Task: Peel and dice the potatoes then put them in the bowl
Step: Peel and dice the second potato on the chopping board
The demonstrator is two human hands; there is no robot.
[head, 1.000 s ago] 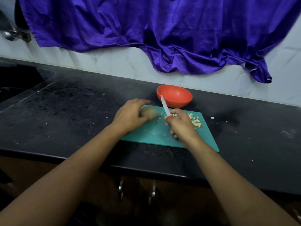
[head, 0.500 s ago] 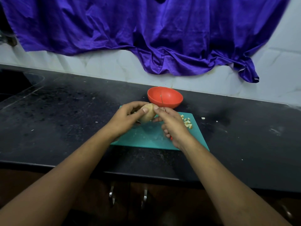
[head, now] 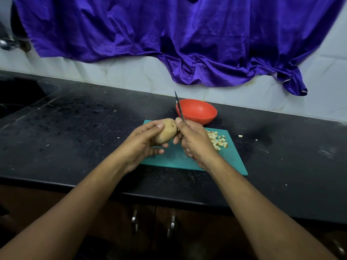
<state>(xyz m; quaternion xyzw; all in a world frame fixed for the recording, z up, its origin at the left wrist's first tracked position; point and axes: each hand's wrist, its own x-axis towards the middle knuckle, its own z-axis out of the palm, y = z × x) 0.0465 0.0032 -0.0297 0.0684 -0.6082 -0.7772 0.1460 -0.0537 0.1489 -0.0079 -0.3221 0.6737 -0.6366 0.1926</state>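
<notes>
Holding: the left hand (head: 142, 145) has its grip curled round the near-left end of the potato (head: 166, 131), thumb on top and fingers underneath, so the potato is clamped and raised just above the cutting board (head: 232, 162).
Right hand: the right hand (head: 195, 143) has its grip closed on the handle of the knife (head: 179, 107), which is almost wholly hidden in the fist (a sliver of red shows under the heel of the hand).
Cutting board: teal, lying on the dark worktop (head: 75, 128) near its front edge.
Potato axis: it runs near-left to far-right, with skin on wherever it shows. The free far-right end meets the right thumb, touching or just beside it; I cannot tell which.
Turning point: the potato lies left of the knife grip, and the right hand is the nearer one to the bare end. Peeling looks ready to begin there.
Diced pieces: the diced pieces (head: 218, 140) are heaped on the right of the board, just right of the right hand.
Blade: it rises from the fist toward the far side, clear of the potato.
Bowl: the red bowl (head: 199, 111) sits on the worktop just beyond the board's far edge, and no dice show in it.
</notes>
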